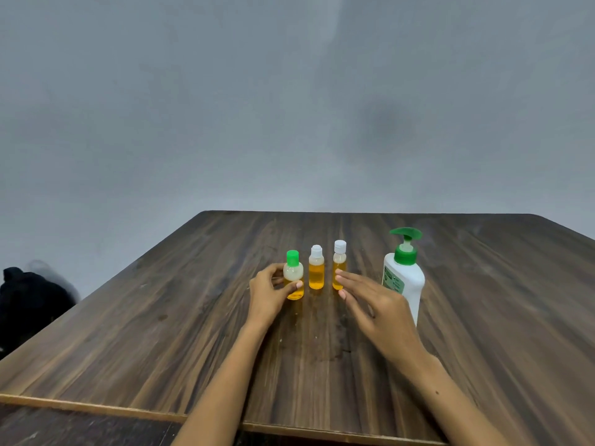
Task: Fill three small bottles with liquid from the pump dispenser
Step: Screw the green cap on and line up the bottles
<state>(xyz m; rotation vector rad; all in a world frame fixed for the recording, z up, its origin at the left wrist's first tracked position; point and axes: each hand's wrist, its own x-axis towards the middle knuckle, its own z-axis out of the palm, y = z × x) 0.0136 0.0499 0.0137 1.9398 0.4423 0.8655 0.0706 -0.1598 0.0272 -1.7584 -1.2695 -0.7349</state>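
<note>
Yellow bottles: three small ones stand straight up in a row on the wooden table (483, 317), caps on top, all holding yellow liquid.
Green-cap bottle (293, 278): on the left end of the row.
Middle bottle (316, 268): white cap, nobody touching it.
Right bottle (339, 265): white cap.
Pump dispenser (404, 278): white with a green pump, standing tall, to the right of the row.
Left hand (269, 294): thumb and fingers curl round the green-cap bottle.
Right hand (373, 307): fingers straight, tips at the right bottle, holding nothing.
Dark thing (32, 300): blurry, past the table's left edge.
</note>
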